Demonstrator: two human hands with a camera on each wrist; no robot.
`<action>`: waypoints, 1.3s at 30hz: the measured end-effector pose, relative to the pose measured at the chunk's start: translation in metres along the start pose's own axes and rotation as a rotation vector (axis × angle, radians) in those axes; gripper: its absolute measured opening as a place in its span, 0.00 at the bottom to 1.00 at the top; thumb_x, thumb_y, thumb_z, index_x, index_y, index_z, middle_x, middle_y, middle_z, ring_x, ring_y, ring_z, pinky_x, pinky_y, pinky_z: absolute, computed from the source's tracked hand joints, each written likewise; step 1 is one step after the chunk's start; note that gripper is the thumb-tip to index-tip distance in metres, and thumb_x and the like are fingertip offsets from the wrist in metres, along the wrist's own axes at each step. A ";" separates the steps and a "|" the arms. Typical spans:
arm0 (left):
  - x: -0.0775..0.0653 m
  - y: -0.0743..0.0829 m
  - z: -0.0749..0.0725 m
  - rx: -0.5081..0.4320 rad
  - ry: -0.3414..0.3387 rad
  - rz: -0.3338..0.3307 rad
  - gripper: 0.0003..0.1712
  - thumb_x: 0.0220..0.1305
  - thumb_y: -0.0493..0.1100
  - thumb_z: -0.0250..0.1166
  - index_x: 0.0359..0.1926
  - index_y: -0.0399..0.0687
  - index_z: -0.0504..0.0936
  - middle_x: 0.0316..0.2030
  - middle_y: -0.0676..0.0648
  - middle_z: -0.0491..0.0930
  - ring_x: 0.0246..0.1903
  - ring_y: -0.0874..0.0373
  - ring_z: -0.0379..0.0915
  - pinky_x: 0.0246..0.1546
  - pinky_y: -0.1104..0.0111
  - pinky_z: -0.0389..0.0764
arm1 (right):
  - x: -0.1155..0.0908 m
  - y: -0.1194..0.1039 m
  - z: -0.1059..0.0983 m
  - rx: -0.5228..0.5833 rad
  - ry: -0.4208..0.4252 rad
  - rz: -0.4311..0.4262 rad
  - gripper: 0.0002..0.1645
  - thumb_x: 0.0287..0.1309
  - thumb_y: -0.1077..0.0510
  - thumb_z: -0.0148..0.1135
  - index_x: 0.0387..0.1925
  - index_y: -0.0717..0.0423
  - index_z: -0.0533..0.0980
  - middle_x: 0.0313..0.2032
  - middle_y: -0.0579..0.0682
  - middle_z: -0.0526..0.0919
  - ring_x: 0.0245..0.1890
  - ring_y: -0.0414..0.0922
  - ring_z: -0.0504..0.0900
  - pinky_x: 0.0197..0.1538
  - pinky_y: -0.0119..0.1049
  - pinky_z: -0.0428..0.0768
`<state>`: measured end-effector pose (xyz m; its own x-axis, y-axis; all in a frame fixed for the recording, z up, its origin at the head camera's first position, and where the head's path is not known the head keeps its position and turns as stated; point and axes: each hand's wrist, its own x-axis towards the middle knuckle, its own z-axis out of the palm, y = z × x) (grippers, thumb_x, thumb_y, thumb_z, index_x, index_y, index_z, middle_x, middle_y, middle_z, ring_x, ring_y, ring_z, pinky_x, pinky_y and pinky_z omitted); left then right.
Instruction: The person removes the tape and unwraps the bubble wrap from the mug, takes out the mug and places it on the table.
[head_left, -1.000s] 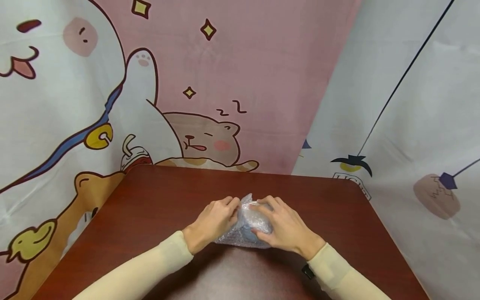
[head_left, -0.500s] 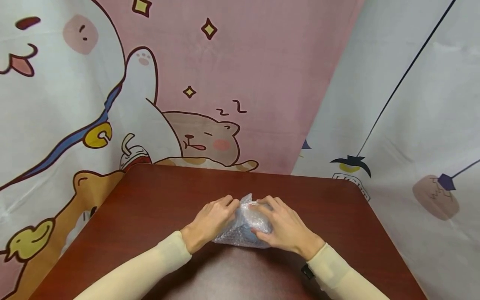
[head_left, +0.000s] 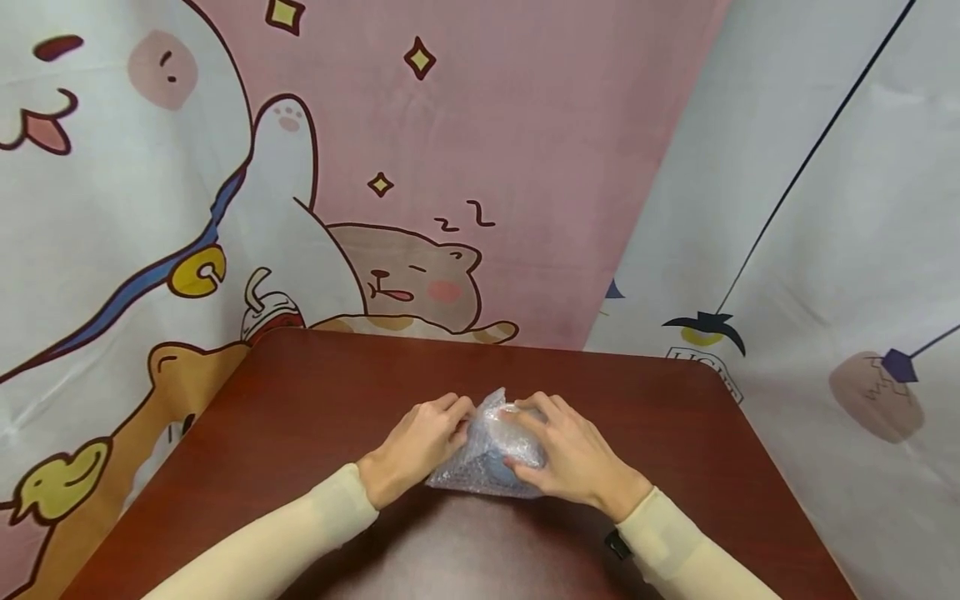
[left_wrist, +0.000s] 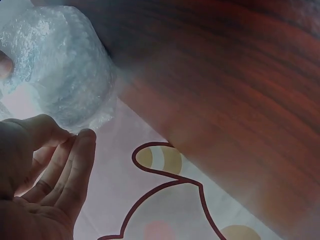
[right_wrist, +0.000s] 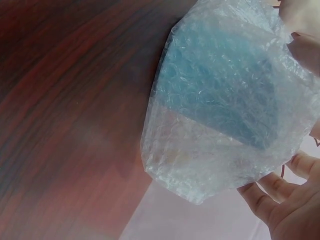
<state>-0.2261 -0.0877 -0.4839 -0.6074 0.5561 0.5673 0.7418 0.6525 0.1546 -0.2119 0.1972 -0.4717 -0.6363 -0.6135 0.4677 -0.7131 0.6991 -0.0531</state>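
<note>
A rounded bundle of clear bubble wrap (head_left: pixel 487 462) rests on the table in front of the person. Through the plastic a pale blue thing (right_wrist: pixel 220 75) shows, its kind blurred by the bubbles. My right hand (head_left: pixel 566 454) grips the bundle from the right, thumb on the near side and fingers over the far top. On the left side, my left hand (head_left: pixel 420 442) pinches at the wrap's edge. Its thumb and fingertips (left_wrist: pixel 85 137) come together right at the plastic in the left wrist view. A loose corner of the wrap stands up between the hands.
The dark red-brown wooden table (head_left: pixel 337 392) has rounded far corners. Behind it and at both sides hangs a printed cloth (head_left: pixel 562 167) with cartoon animals. A small black device (head_left: pixel 618 545) sits at the right wrist.
My left hand has shifted slightly left, drawing away from the bundle's top and uncovering more of the wrap. The right hand and the bundle have stayed nearly in place.
</note>
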 end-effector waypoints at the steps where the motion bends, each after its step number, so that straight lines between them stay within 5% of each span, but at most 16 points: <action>1: 0.000 0.000 0.000 0.002 -0.004 0.001 0.10 0.72 0.30 0.79 0.47 0.45 0.88 0.38 0.50 0.86 0.32 0.61 0.85 0.32 0.74 0.87 | 0.000 0.000 0.000 0.002 -0.003 0.001 0.40 0.59 0.35 0.88 0.69 0.43 0.88 0.61 0.49 0.87 0.55 0.48 0.87 0.50 0.45 0.92; 9: 0.000 -0.003 -0.006 0.049 0.000 0.012 0.07 0.78 0.34 0.76 0.50 0.46 0.87 0.42 0.50 0.83 0.35 0.59 0.87 0.35 0.68 0.92 | 0.001 0.000 0.000 0.017 -0.020 0.005 0.39 0.61 0.34 0.87 0.70 0.42 0.88 0.62 0.47 0.87 0.57 0.48 0.87 0.53 0.46 0.93; 21: -0.003 -0.008 -0.008 0.089 0.072 0.005 0.13 0.72 0.33 0.80 0.52 0.50 0.89 0.42 0.52 0.87 0.39 0.58 0.88 0.38 0.65 0.93 | 0.001 0.003 0.000 0.015 -0.011 -0.008 0.38 0.62 0.35 0.87 0.70 0.42 0.88 0.61 0.48 0.87 0.56 0.48 0.87 0.51 0.45 0.92; 26: -0.005 -0.009 -0.009 -0.034 0.063 -0.085 0.14 0.72 0.37 0.81 0.56 0.50 0.91 0.48 0.51 0.90 0.43 0.56 0.92 0.43 0.62 0.94 | 0.001 0.003 0.001 0.011 0.012 -0.021 0.40 0.59 0.36 0.89 0.70 0.43 0.88 0.61 0.49 0.87 0.57 0.49 0.88 0.51 0.47 0.93; 31: -0.004 -0.008 -0.008 -0.271 -0.035 -0.187 0.24 0.74 0.47 0.81 0.67 0.49 0.89 0.60 0.48 0.90 0.57 0.50 0.93 0.57 0.54 0.95 | 0.000 0.003 0.001 0.006 0.008 -0.019 0.41 0.59 0.36 0.89 0.70 0.44 0.88 0.61 0.50 0.87 0.57 0.49 0.88 0.51 0.47 0.93; 39: 0.008 -0.003 -0.002 -0.429 -0.129 -0.199 0.32 0.75 0.57 0.82 0.74 0.55 0.87 0.68 0.51 0.88 0.65 0.53 0.90 0.66 0.49 0.92 | -0.001 0.004 0.000 0.005 0.041 -0.045 0.39 0.61 0.36 0.88 0.69 0.45 0.88 0.60 0.50 0.88 0.55 0.48 0.88 0.46 0.45 0.94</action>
<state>-0.2326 -0.0859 -0.4786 -0.7593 0.5191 0.3923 0.6416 0.4967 0.5845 -0.2140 0.2007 -0.4724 -0.5911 -0.6285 0.5055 -0.7423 0.6691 -0.0360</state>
